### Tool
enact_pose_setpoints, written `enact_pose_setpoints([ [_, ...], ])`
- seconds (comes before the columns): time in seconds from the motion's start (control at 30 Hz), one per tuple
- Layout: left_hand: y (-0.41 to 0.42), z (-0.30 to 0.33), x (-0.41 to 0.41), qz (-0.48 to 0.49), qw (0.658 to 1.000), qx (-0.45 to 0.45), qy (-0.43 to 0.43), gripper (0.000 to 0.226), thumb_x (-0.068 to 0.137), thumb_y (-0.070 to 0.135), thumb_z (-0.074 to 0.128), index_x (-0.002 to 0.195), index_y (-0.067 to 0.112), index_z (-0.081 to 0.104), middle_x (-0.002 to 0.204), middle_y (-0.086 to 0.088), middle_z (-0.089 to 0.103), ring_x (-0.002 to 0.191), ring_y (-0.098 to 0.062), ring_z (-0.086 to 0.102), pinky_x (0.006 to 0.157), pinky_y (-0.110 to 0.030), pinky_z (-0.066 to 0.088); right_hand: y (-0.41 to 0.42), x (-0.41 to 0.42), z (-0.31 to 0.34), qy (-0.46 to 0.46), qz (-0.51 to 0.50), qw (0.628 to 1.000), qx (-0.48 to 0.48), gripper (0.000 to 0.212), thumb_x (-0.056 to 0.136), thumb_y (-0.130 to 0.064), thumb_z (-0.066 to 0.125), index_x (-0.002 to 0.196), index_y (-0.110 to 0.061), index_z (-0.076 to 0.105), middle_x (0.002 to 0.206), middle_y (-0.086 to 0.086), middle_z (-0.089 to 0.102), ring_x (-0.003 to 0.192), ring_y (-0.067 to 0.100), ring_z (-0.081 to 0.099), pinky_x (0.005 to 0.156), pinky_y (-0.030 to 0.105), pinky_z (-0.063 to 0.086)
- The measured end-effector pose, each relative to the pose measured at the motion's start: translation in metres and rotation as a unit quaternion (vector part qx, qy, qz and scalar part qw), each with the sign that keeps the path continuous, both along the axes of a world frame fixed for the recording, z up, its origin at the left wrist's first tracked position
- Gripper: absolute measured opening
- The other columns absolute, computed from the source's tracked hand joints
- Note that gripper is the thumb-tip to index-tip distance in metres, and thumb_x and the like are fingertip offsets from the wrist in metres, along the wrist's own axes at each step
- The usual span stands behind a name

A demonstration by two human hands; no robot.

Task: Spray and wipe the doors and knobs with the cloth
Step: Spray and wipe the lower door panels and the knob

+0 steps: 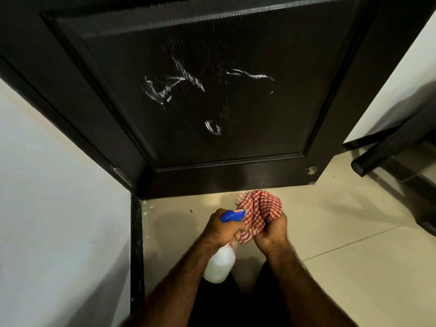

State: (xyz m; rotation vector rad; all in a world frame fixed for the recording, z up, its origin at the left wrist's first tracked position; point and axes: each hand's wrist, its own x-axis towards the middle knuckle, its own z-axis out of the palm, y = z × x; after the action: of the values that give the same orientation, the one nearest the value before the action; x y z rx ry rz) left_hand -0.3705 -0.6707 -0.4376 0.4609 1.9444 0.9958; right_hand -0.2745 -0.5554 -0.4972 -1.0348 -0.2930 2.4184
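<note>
Nearest, left hand (220,228) fingers curled around the neck of the bottle (219,265), blue nozzle aimed at the door; just right of it, touching, right hand (271,232) fingers clenched on the bunched cloth (259,208), both held low over the tiled floor (330,232). Farther off, door (224,102) panel shows white foam streaks (172,87) at centre and a small patch below them, unwiped; a round metal fitting (311,171) sits at its lower right corner. Risk, as judged: foam may run down or dry into marks if wiping lags, and a wadded cloth would likely smear rather than lift; drips on tile could make it slippery.
</note>
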Motion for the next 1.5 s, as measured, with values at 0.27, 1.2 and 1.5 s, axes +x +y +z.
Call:
enact_pose_setpoints([
  [0.27, 0.004, 0.000, 0.001, 0.019, 0.997, 0.056, -0.041, 0.019, 0.079, 0.013, 0.071, 0.063, 0.004, 0.069, 0.058, -0.016, 0.063, 0.050, -0.029, 0.056, 0.056, -0.036, 0.050, -0.010, 0.005, 0.012, 0.011, -0.010, 1.000, -0.003, 0.053, 0.108, -0.027, 0.037, 0.131, 0.010, 0.067, 0.134, 0.031, 0.066, 0.125, 0.046, 0.065, 0.115, 0.055, 0.047],
  [1.2, 0.130, 0.408, -0.122, 0.038, 0.864, 0.432, 0.255, 0.079, 0.089, 0.003, 0.079, 0.153, 0.039, 0.051, 0.109, -0.003, 0.076, 0.068, -0.031, 0.072, 0.043, -0.030, 0.051, 0.200, -0.099, 0.444, -0.327, -0.293, 0.250, 0.863, 0.056, 0.080, -0.033, 0.061, 0.132, -0.017, 0.070, 0.135, 0.019, 0.061, 0.113, 0.044, 0.057, 0.097, 0.052, 0.042],
  [1.5, 0.103, 0.419, -0.156, 0.082, 0.866, 0.452, 0.199, 0.057, 0.092, 0.001, 0.072, 0.143, 0.026, 0.066, 0.084, -0.025, 0.068, 0.039, -0.017, 0.052, 0.042, -0.028, 0.045, 0.179, -0.127, 0.435, -0.278, -0.234, 0.162, 0.917, 0.059, 0.078, -0.040, 0.063, 0.133, -0.020, 0.071, 0.145, 0.017, 0.061, 0.124, 0.037, 0.061, 0.106, 0.054, 0.037],
])
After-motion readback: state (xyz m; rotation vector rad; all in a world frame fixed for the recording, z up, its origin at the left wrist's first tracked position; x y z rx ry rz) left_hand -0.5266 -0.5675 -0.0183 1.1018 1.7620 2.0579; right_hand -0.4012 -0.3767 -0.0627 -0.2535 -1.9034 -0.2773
